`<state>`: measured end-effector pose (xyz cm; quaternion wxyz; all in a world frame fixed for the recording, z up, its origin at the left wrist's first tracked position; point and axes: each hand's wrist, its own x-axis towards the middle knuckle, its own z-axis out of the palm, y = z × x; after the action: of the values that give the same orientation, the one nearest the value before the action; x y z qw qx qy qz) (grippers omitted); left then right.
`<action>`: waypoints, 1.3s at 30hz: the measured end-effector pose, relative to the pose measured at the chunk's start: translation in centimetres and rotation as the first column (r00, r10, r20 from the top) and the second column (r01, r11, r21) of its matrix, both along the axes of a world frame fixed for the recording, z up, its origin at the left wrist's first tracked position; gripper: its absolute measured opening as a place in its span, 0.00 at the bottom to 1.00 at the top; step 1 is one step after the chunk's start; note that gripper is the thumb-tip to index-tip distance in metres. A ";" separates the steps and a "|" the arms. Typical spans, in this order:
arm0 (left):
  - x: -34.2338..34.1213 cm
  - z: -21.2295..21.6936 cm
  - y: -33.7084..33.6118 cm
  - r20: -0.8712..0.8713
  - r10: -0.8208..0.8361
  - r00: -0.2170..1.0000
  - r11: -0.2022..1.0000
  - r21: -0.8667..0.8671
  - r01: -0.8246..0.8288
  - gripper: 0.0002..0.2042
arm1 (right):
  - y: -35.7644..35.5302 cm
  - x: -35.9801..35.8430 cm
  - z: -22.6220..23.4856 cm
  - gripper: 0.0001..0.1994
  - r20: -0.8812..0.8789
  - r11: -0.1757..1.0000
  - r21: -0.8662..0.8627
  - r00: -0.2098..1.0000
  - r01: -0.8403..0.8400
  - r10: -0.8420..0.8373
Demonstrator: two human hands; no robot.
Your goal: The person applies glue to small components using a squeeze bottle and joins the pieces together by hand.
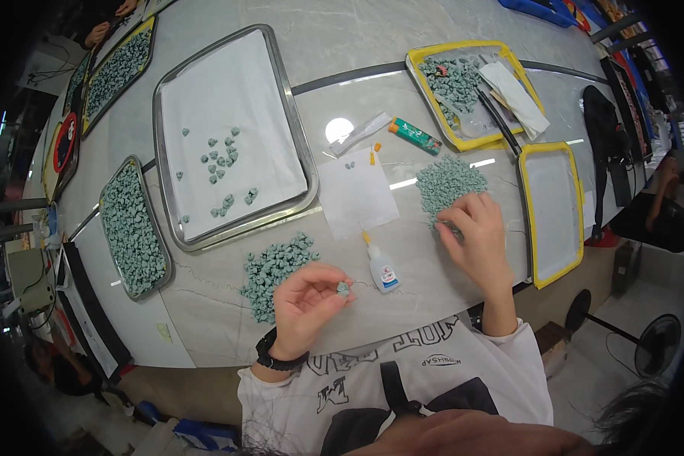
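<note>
Between the thumb and fingers of my left hand (309, 305) is a small grey-green moulded piece (343, 289). Beside that hand lies a heap of similar grey-green pieces (277, 266). My right hand (475, 232) is at the near edge of a pile of smaller grey-green pieces (450, 182), thumb and fingertips pinched together; whatever is in them is too small to make out. A white glue bottle (383, 270) with a yellow nozzle lies between my hands. Beyond it, a white paper sheet (357, 197) carries a couple of tiny green bits (349, 165).
Left stands a large metal tray (235, 83) lined with white paper, holding scattered pieces. A smaller full tray (134, 228) is farther left. At right are a yellow-edged tray (471, 140) with pieces and tools, and another yellow-edged tray (552, 216). A green tube (415, 136) lies ahead.
</note>
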<state>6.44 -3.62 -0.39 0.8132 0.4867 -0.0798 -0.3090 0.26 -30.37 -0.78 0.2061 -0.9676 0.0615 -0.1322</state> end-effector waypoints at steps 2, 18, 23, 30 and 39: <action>-0.2 0.2 0.1 0.004 -0.027 1.000 1.000 0.001 0.027 0.12 | 0.3 0.0 -0.2 0.09 0.016 1.000 -0.026 1.000 -0.001 0.002; -0.1 -0.2 0.0 -0.036 0.002 0.999 0.997 0.083 0.001 0.11 | 0.2 1.7 -2.9 0.05 0.015 0.977 -0.212 1.000 -0.001 0.005; -0.2 -0.2 -0.3 -0.046 -0.049 0.998 0.993 0.103 0.054 0.11 | 0.2 1.6 -2.9 0.06 0.042 0.981 -0.192 0.999 -0.006 0.014; -0.1 0.2 -0.7 -0.062 -0.177 0.982 0.954 0.233 0.186 0.19 | 1.4 1.8 -0.3 0.07 0.142 0.995 -0.084 0.988 -0.056 0.068; -0.1 -0.8 -1.3 -0.037 -0.405 0.914 0.900 0.159 0.405 0.24 | 6.2 1.8 2.0 0.10 0.286 0.884 0.148 0.875 -0.443 0.390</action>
<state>6.37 -4.93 -1.22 0.6888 0.5240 -0.1524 -0.4773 2.10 -24.18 1.23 0.3363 -0.9066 -0.1620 -0.1970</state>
